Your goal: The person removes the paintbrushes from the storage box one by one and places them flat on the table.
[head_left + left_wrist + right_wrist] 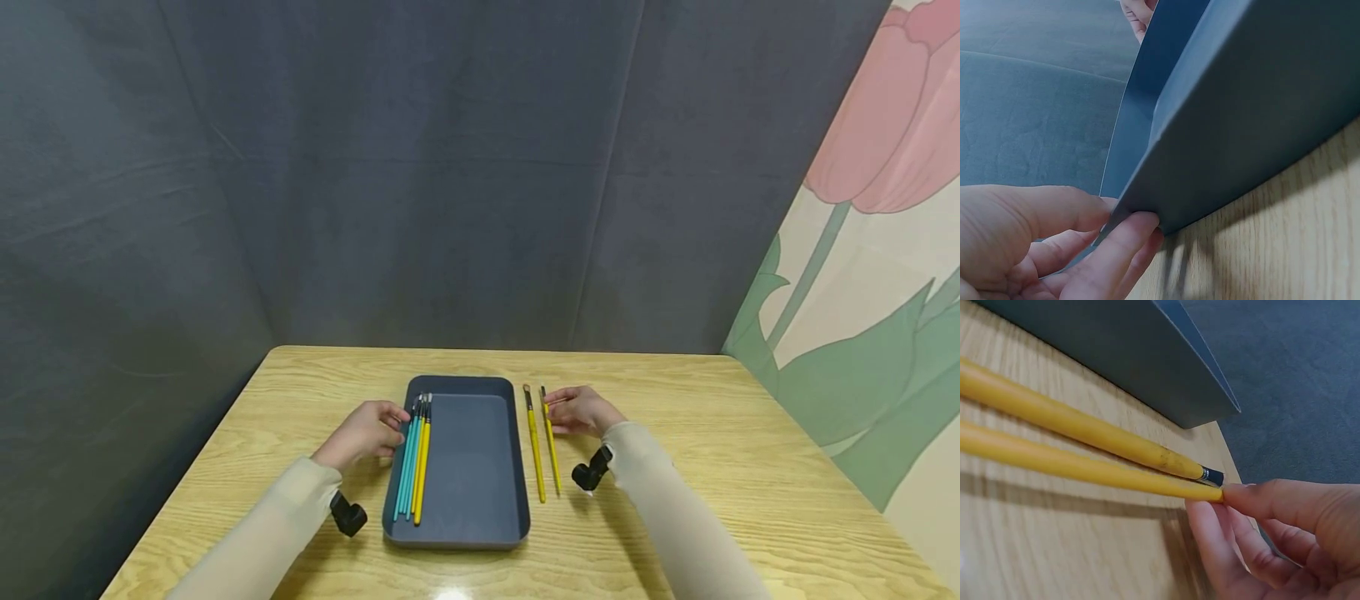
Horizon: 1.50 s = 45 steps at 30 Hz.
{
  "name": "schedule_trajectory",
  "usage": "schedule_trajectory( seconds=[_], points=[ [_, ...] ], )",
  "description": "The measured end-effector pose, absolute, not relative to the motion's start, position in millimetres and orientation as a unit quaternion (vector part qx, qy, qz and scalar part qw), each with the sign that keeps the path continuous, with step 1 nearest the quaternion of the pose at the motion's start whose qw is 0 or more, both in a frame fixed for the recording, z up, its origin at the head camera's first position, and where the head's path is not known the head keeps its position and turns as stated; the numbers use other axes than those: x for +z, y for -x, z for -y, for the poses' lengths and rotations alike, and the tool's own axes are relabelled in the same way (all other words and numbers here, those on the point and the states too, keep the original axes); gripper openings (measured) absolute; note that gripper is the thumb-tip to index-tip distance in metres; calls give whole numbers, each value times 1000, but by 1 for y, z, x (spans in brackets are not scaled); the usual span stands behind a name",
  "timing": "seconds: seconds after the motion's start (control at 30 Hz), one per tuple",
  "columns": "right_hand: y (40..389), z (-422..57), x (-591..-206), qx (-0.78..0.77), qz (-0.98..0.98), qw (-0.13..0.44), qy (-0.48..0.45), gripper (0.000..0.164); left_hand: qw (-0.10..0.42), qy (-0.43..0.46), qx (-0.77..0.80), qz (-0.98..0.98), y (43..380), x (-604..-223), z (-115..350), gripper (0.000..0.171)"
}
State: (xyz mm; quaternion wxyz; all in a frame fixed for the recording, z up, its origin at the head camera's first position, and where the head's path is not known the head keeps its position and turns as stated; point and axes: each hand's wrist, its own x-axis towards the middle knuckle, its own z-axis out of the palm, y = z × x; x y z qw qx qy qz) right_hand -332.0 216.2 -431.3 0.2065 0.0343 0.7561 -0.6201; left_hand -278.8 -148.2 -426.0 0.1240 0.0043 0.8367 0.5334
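My left hand [367,435] pinches the left rim of a dark grey tray [476,475] between thumb and fingers, as the left wrist view shows up close. Inside the tray, along its left side, lie several paintbrushes with teal handles [405,475] and yellow handles [422,475], bristles towards the far end. To the right of the tray, my right hand [581,410] pinches a thin yellow paintbrush [1091,461] near its bristle end; the fingers hide its tip in the right wrist view. Close beside it on the left is another, thicker yellow paintbrush [535,446].
The wooden table [690,467] carries the tray and the loose brushes. A dark grey curtain [465,183] hangs behind it and on the left. On the right stands a wall with painted tulips [870,125]. Each wrist wears a small black camera [348,514].
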Motion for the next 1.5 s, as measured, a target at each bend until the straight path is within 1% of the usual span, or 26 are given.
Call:
schedule_trajectory(
  seconds=[0.37,0.73,0.97,1.2,1.5],
  points=[
    [332,-212,-439,-583,-791,178,-52,33,132,-1,527,-839,279,-425,147,33],
    [336,-204,-440,-560,-810,161,-69,26,129,-5,528,-839,278,-424,148,33],
    [334,-199,-438,-549,-819,154,-65,27,138,-4,530,-837,280,-425,149,35],
    [333,-199,-440,-541,-827,140,-61,27,131,-3,534,-835,279,-426,148,34],
    [332,-199,-440,-543,-826,141,-53,27,129,-12,538,-833,277,-424,148,34]
  ],
)
